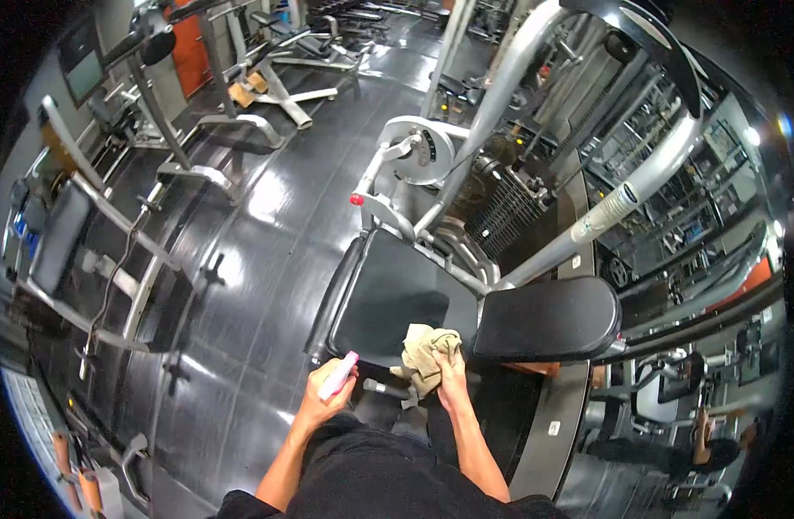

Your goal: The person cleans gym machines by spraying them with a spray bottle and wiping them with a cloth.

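Nearest, your black shirt (379, 489) is filling the lower edge. Left hand (321, 400): it is grasping a white-and-pink container (337, 377), tilted, its pink end pointing away from you, just beside the near left corner of the seat. Right hand (452, 382): it is clutching a bunched tan cloth (424, 353), which is overlapping the seat's near edge; whether it is touching the padding, you cannot tell. Beyond both, the black seat (401, 277) is lying flat, with a rounded black pad (548, 318) standing just beside it on the right. Farther, a red knob (357, 200) is showing near a silver disc (427, 154), and a dark weight stack (511, 208) is standing behind the silver frame (601, 214). Farthest, benches are standing on the shiny floor (276, 199), and an orange door (189, 54) is showing upper left.
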`<action>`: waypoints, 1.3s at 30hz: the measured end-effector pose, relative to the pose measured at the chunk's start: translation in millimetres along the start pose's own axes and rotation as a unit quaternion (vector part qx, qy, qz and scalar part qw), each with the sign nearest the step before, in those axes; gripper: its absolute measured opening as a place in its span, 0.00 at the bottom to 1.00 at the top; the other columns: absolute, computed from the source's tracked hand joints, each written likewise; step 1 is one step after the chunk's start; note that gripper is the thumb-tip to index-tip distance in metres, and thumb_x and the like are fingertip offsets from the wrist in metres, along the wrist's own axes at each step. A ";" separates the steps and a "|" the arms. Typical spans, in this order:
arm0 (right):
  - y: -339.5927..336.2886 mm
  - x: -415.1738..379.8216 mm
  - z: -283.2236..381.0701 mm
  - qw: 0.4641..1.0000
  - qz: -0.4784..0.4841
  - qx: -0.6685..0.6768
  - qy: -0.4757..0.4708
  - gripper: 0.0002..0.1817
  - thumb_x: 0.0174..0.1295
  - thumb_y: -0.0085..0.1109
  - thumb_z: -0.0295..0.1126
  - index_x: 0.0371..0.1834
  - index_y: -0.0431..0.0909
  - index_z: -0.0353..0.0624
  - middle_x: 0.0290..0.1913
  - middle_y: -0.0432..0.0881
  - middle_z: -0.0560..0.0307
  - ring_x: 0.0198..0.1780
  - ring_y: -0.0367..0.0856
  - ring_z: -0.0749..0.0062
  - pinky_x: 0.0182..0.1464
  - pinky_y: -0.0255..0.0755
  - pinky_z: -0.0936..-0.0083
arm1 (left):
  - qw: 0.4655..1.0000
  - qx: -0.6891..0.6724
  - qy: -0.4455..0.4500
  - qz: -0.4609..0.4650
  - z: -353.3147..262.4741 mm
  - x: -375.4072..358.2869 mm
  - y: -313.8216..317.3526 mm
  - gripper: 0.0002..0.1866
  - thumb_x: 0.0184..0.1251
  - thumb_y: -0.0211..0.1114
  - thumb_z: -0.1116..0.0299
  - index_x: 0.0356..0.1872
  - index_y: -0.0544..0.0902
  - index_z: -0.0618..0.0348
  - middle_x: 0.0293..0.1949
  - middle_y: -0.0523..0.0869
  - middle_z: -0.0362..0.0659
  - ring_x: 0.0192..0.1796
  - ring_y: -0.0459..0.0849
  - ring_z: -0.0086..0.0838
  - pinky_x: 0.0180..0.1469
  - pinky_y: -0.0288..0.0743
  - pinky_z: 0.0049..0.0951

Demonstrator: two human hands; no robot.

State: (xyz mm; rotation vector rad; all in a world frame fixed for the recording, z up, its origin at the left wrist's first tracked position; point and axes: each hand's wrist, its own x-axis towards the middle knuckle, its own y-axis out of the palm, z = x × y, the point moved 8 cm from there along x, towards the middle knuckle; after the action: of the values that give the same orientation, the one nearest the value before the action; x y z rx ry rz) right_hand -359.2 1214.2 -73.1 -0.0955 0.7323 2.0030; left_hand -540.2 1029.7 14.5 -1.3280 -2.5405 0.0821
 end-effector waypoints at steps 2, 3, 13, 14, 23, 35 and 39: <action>1.3 4.3 15.7 0.995 0.041 -0.080 -0.037 0.20 0.65 0.57 0.26 0.60 0.68 0.39 0.54 0.77 0.57 0.56 0.75 0.72 0.61 0.68 0.73 | 0.999 0.012 -0.018 -0.033 -5.9 -7.2 11.3 0.08 0.59 0.63 0.81 0.41 0.81 0.67 0.33 0.83 0.44 0.35 0.83 0.26 0.39 0.76 0.25; -0.5 6.8 19.3 0.993 0.058 -0.094 -0.034 0.19 0.65 0.58 0.26 0.59 0.69 0.39 0.54 0.77 0.58 0.55 0.76 0.73 0.60 0.68 0.74 | 0.998 0.018 -0.024 -0.062 -7.7 -12.0 16.6 0.08 0.59 0.63 0.81 0.40 0.81 0.67 0.33 0.83 0.43 0.34 0.82 0.26 0.39 0.75 0.25; -29.7 11.1 65.1 0.938 0.248 -0.239 -0.033 0.24 0.62 0.59 0.22 0.62 0.66 0.36 0.55 0.75 0.56 0.58 0.73 0.73 0.61 0.66 0.75 | 0.970 0.046 -0.095 -0.220 -25.5 -71.4 129.7 0.07 0.58 0.64 0.80 0.38 0.81 0.64 0.31 0.83 0.42 0.31 0.82 0.25 0.35 0.75 0.25; -35.5 11.4 69.1 0.940 0.248 -0.231 -0.035 0.26 0.63 0.58 0.21 0.65 0.64 0.36 0.57 0.74 0.55 0.59 0.72 0.73 0.62 0.66 0.75 | 0.967 0.049 -0.096 -0.229 -26.1 -77.9 142.0 0.07 0.58 0.64 0.80 0.38 0.81 0.64 0.31 0.83 0.42 0.31 0.82 0.25 0.35 0.75 0.25; -85.1 10.3 66.3 0.949 0.262 -0.174 0.016 0.23 0.67 0.54 0.26 0.65 0.65 0.38 0.57 0.74 0.57 0.59 0.73 0.72 0.62 0.65 0.75 | 0.931 0.082 -0.135 -0.329 -45.0 -139.7 211.9 0.07 0.60 0.66 0.78 0.39 0.82 0.64 0.32 0.86 0.45 0.34 0.87 0.31 0.37 0.79 0.27; -131.7 -32.1 123.2 0.904 0.355 -0.240 -0.016 0.21 0.64 0.59 0.26 0.60 0.70 0.38 0.53 0.77 0.60 0.56 0.74 0.75 0.61 0.66 0.76 | 0.908 0.103 -0.083 -0.396 -90.9 -189.7 316.4 0.06 0.58 0.64 0.80 0.37 0.81 0.65 0.32 0.85 0.45 0.33 0.86 0.33 0.39 0.78 0.28; -157.3 -40.1 165.4 0.898 0.357 -0.252 -0.054 0.26 0.60 0.64 0.25 0.62 0.69 0.38 0.53 0.77 0.59 0.56 0.75 0.75 0.61 0.67 0.76 | 0.914 0.081 -0.098 -0.386 -97.1 -196.8 361.5 0.06 0.59 0.64 0.80 0.37 0.81 0.65 0.33 0.85 0.45 0.34 0.86 0.31 0.38 0.78 0.27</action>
State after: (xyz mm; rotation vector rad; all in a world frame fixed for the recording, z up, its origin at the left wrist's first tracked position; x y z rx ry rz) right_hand -172.1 1326.9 4.4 -0.0142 0.1467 2.8448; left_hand -119.5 1071.2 2.6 -0.1973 -2.9501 0.2660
